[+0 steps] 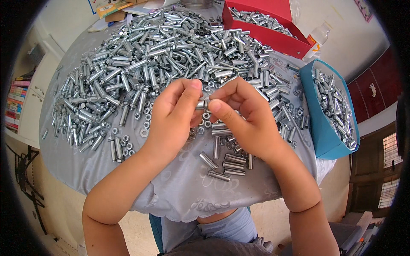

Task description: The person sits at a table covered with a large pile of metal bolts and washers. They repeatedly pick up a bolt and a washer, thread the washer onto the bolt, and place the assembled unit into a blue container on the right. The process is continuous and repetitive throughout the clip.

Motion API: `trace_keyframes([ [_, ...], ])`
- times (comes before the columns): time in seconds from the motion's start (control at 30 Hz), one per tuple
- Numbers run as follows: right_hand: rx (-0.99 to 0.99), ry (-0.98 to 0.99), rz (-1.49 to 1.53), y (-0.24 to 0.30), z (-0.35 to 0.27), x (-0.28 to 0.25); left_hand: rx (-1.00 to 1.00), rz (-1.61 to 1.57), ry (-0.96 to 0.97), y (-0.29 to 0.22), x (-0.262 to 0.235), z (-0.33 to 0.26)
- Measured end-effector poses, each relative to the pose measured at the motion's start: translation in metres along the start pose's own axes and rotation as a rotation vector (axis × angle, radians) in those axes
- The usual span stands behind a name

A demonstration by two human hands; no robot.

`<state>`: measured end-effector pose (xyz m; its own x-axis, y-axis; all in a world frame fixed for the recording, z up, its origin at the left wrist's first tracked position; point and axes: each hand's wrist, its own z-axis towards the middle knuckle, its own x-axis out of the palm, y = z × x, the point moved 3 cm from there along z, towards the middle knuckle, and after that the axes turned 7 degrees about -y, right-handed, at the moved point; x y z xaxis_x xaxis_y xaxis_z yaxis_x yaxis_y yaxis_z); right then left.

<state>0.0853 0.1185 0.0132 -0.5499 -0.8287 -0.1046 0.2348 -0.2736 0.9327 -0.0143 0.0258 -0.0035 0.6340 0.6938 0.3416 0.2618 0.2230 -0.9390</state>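
Note:
Between my two hands, above the near edge of the pile, is a silvery expansion bolt. My left hand is closed round its left part, thumb on top, and hides much of it. At its right end the thumb and curled fingers of my right hand pinch around a ring-like edge; whether that is a nut or a washer I cannot tell. Under and beside the hands lie small loose nuts. Several plain metal sleeves lie on the cloth near my right wrist.
A large heap of expansion bolts covers the far and left part of the round table with its grey tablecloth. A red box at the back right and a blue box at the right hold more. A plastic bottle stands behind them.

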Motion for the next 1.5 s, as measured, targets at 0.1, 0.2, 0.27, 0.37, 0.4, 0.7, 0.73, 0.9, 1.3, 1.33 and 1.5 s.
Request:
trace_keyframes([
  [0.1, 0.012, -0.009, 0.092, 0.001, 0.001, 0.000, -0.041, 0.007, 0.050, 0.001, -0.003, 0.000],
  [0.2, -0.149, -0.010, -0.084, 0.000, 0.002, -0.002, -0.113, 0.026, -0.018, 0.001, -0.002, 0.001],
  [0.27, -0.209, -0.021, -0.204, 0.002, 0.000, -0.002, -0.156, 0.006, -0.014, -0.001, -0.002, 0.001],
  [0.37, -0.356, -0.010, -0.387, 0.008, 0.001, -0.003, -0.174, -0.017, 0.007, -0.001, -0.004, 0.000],
  [0.4, -0.395, -0.023, -0.389, 0.009, 0.001, -0.003, -0.173, -0.024, 0.019, -0.001, -0.004, 0.001],
  [0.7, -0.084, 0.057, -0.402, 0.008, 0.002, -0.007, -0.204, -0.024, -0.078, 0.000, 0.001, -0.002],
  [0.73, -0.040, 0.099, -0.449, 0.007, 0.003, -0.009, -0.196, -0.041, -0.027, 0.001, 0.000, -0.002],
  [0.9, -0.216, -0.043, -0.303, 0.010, 0.001, -0.006, -0.204, -0.026, -0.072, 0.002, -0.004, 0.001],
  [1.3, -0.395, -0.034, -0.508, 0.015, 0.003, -0.007, -0.228, -0.033, 0.011, 0.002, -0.006, 0.002],
  [1.33, -0.326, -0.007, -0.540, 0.012, 0.003, -0.008, -0.224, -0.028, 0.007, 0.003, -0.005, 0.001],
  [1.5, -0.272, -0.040, -0.460, 0.013, 0.003, -0.007, -0.217, -0.012, -0.012, 0.005, -0.004, 0.000],
])
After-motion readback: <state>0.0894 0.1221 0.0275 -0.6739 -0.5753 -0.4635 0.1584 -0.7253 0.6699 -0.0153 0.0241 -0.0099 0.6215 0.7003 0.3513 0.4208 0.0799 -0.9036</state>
